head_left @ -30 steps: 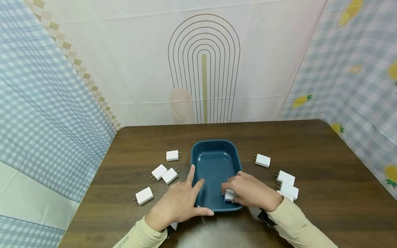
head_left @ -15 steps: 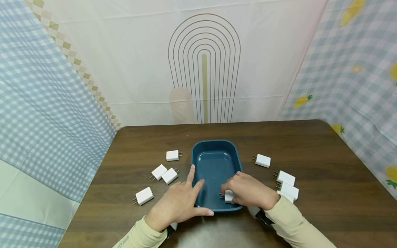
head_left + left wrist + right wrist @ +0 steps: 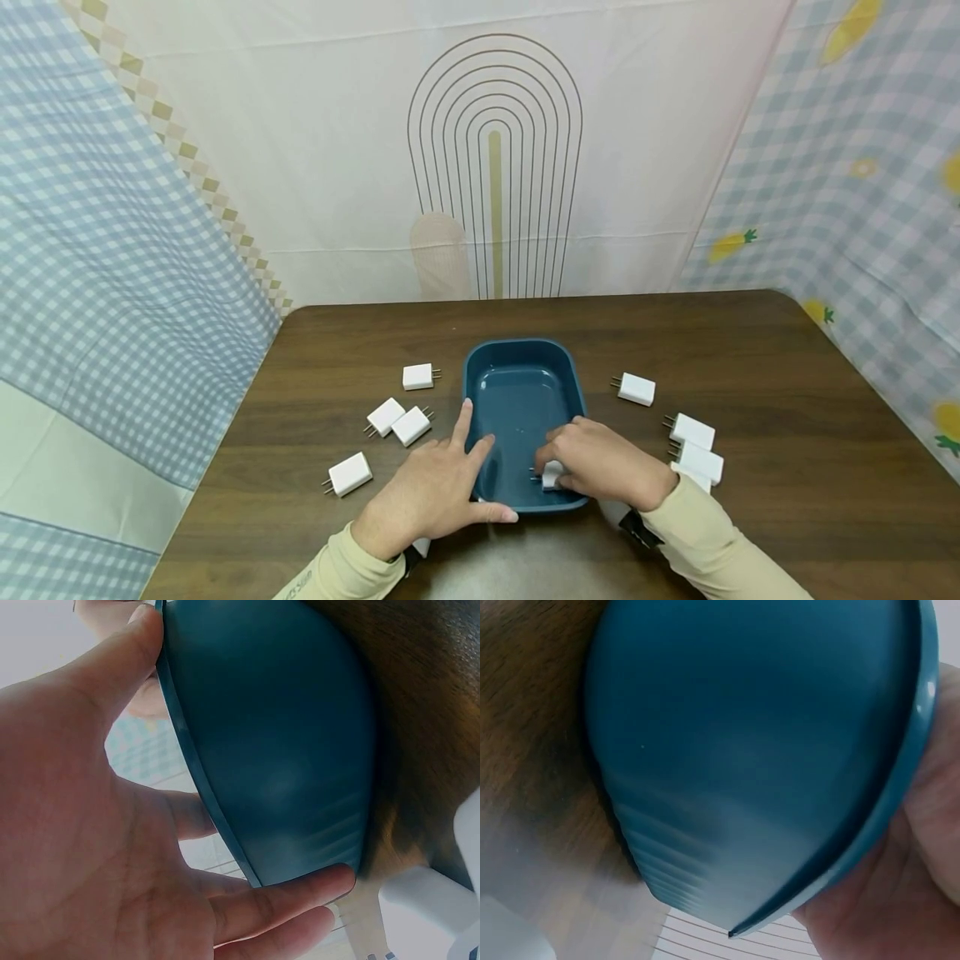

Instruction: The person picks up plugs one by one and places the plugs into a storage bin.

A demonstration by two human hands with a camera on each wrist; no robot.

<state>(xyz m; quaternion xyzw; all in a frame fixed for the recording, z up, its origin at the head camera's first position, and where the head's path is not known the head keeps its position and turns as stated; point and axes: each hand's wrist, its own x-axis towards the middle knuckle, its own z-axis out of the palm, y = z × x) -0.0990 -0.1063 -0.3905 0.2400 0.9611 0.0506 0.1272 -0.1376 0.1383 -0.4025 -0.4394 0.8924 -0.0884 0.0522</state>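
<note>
A dark blue rectangular tray (image 3: 525,400) stands in the middle of the table. My left hand (image 3: 431,487) rests at its near left corner, fingers spread and fairly straight. Its thumb touches the near rim, and in the left wrist view some fingers lie against the outer wall. Over the near right corner, my right hand (image 3: 600,462) reaches inside and holds a white plug-in charger (image 3: 552,476) low in the tray, prongs pointing left. The right wrist view shows mostly the tray's outer wall (image 3: 742,750), which hides the right fingertips and the charger.
Several white chargers lie left of the tray, including a charger (image 3: 350,475) farthest left and a charger (image 3: 417,377) near the rim. More lie right: a single charger (image 3: 637,389) and a cluster with one charger (image 3: 692,432) behind others. Another white piece (image 3: 422,547) shows beneath the left wrist.
The charger in my right hand has shifted very slightly left within the tray, and the right forearm has edged left. My left hand and the tray stay put.
</note>
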